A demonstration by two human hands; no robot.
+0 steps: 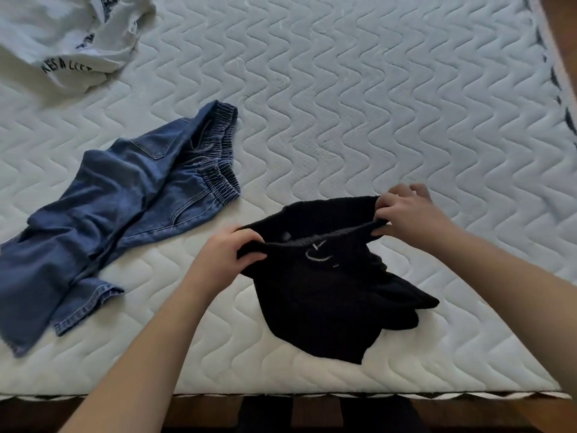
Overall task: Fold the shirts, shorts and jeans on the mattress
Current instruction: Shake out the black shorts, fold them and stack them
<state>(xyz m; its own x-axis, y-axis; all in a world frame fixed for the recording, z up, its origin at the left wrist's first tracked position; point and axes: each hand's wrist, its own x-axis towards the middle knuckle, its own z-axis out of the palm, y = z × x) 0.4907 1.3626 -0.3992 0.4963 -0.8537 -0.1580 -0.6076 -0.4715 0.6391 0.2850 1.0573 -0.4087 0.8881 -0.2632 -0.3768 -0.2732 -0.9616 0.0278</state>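
Black shorts point(331, 295) lie rumpled near the front edge of the white quilted mattress point(359, 104), a pale drawstring showing at the waist. My left hand point(223, 256) grips the left end of the waistband. At the right end, my right hand point(409, 210) pinches the waistband and stretches it open. Blue jeans point(115, 207) with an elastic waist sprawl crumpled to the left. A white shirt point(62, 35) with dark lettering lies bunched in the far left corner.
The mattress's front edge point(312, 393) runs along the bottom, with a dark wooden floor below it. Its right edge point(559, 89) has dark trim.
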